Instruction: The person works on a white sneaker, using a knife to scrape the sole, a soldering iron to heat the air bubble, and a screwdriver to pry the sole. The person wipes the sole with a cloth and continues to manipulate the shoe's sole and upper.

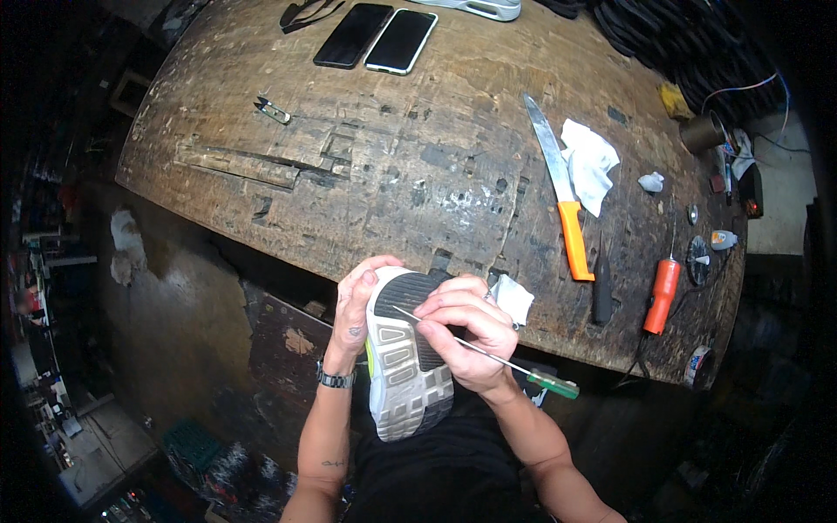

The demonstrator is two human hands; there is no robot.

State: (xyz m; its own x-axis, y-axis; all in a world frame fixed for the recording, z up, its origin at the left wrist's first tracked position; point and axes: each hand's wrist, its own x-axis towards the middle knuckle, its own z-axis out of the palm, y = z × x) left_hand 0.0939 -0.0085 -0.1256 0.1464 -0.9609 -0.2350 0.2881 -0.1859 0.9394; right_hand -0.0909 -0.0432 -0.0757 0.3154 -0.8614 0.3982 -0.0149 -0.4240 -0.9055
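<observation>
A sneaker (401, 410) is tilted sole up above my lap, close to the front edge of the workbench. Its sole is white and grey with dark ribbed patches, and a yellow-green strip shows on its left side. My left hand (356, 301) grips the shoe around its far left end. In my right hand (475, 336) is a tool with a long thin metal shaft and a green handle (554, 384). The shaft is pinched between thumb and fingers, its tip at the dark ribbed part of the sole. The handle sticks out to the lower right.
On the worn wooden workbench (392, 183) lie an orange-handled knife (573, 235), crumpled white paper (593, 170), a dark slim tool (602, 292) and an orange-handled tool (664, 292) with a cord. Farther off are thread snips (273, 110) and two phones (353, 37).
</observation>
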